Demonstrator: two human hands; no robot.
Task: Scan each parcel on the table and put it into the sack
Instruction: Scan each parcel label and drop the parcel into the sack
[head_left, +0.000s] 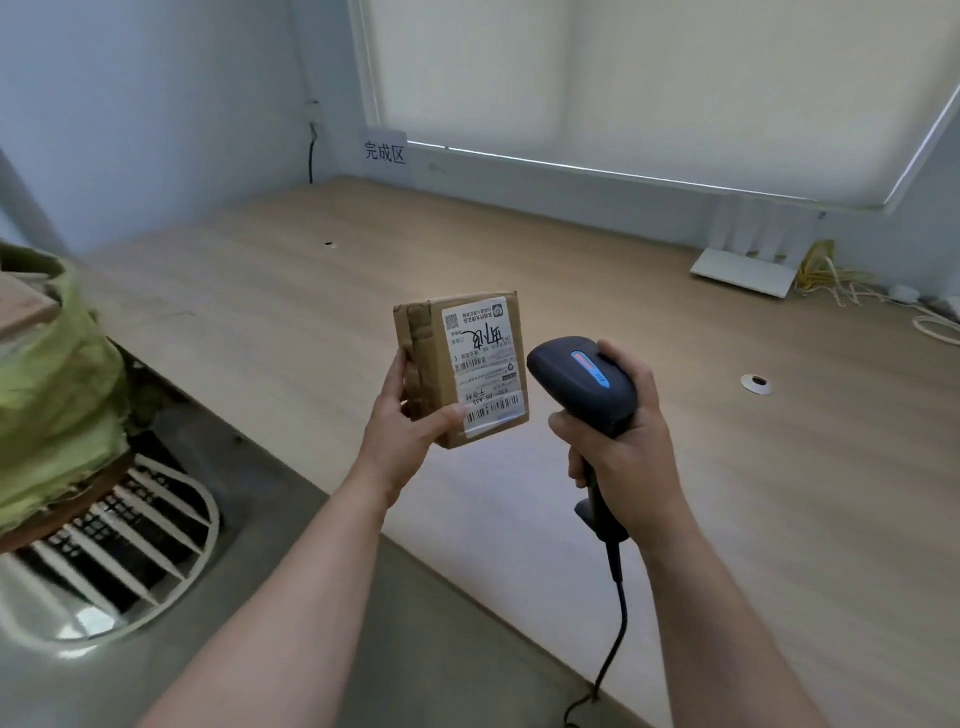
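Above the table (675, 467), the left hand (402, 441) gripped a box (460, 369) label-up while the right hand (623, 452) clutched the scanner (584, 382) just beside it. No other parcels showed on the table; the sack (57, 395) waited at left, so probably near the finish.

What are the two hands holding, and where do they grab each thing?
The left hand holds the cardboard parcel by its lower left corner. The right hand grips the scanner by its handle.
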